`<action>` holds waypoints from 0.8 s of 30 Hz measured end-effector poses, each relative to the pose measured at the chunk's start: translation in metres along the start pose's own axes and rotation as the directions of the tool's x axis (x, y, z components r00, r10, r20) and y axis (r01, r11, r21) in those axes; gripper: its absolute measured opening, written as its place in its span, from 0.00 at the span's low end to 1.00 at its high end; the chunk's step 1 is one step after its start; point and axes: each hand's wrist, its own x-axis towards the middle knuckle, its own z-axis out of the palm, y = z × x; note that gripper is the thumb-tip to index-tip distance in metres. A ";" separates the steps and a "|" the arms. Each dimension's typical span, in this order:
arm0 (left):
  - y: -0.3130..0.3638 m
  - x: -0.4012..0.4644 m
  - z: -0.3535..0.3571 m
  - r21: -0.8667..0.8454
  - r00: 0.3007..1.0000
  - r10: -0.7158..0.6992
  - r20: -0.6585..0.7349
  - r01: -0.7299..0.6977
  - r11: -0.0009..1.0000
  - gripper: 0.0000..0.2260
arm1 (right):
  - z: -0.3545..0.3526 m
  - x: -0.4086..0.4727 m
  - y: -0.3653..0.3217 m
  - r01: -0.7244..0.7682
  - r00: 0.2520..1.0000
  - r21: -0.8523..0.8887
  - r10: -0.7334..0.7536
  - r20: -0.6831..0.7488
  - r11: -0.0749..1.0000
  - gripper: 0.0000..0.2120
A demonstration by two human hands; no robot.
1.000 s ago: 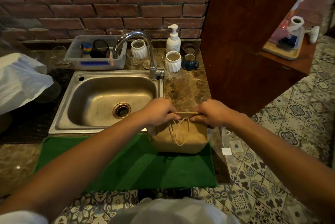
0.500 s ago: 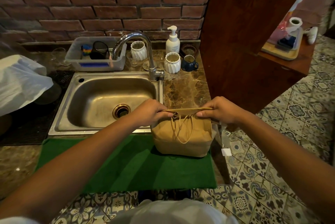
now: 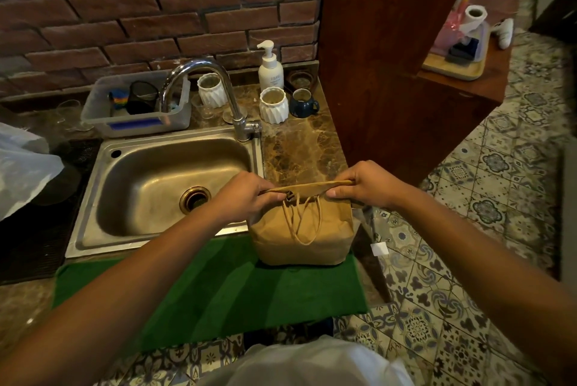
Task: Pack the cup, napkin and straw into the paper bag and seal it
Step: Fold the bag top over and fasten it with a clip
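Both hands are on the paper bag (image 3: pixel 301 229) now, and it stands upright on the green mat (image 3: pixel 218 285) at the front of the desk (image 3: pixel 299 151), just right of the sink (image 3: pixel 162 185). The left hand (image 3: pixel 246 195) pinches the left end of the bag's folded top edge, fingers pressed together on the paper. The right hand (image 3: pixel 368 184) does the same at the right end, thumb under and fingers over the flap. Between them the top edge runs flat and taut, side to side, so its long axis lies straight across from one grip to the other. Neither hand is nearer than the other; each has its own corner, and the body of the bag hangs directly below both grips. The two paper handles (image 3: pixel 304 220) droop down the near face of the bag, loose, under the fold.

The cup, napkin and straw are not to be seen anywhere, so they look to be inside already, though the closed top hides them. That leaves the sealing, I'd say: the flap needs rolling over along that side-to-side line, both hands turning together so the crease stays even and the bag does not tip off the mat's right edge.
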 end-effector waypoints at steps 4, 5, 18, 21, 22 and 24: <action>0.003 0.006 -0.002 0.025 1.000 0.011 0.007 -0.011 1.000 0.12 | 0.001 0.001 0.003 -0.003 0.999 -0.007 0.003 -0.037 1.000 0.10; 0.003 0.007 -0.003 0.033 1.000 0.013 0.010 -0.014 0.999 0.12 | 0.001 0.001 0.004 -0.002 0.999 -0.012 0.002 -0.047 1.000 0.09; 0.002 0.000 -0.009 0.030 0.999 -0.003 0.042 0.002 1.000 0.26 | -0.004 0.004 0.003 -0.006 0.998 -0.039 0.004 -0.056 0.999 0.10; 0.005 0.002 -0.002 0.096 1.000 0.006 0.001 -0.007 0.995 0.26 | -0.002 0.005 -0.002 0.002 0.999 -0.036 -0.003 -0.035 0.999 0.07; 0.004 0.003 -0.001 0.097 1.000 0.000 -0.008 0.000 0.995 0.27 | -0.002 0.006 -0.003 0.001 0.999 -0.040 -0.002 -0.034 0.999 0.08; 0.004 0.004 -0.003 0.087 1.000 -0.009 0.006 0.008 0.996 0.29 | -0.004 0.007 -0.004 -0.007 0.999 -0.048 0.005 -0.039 0.999 0.10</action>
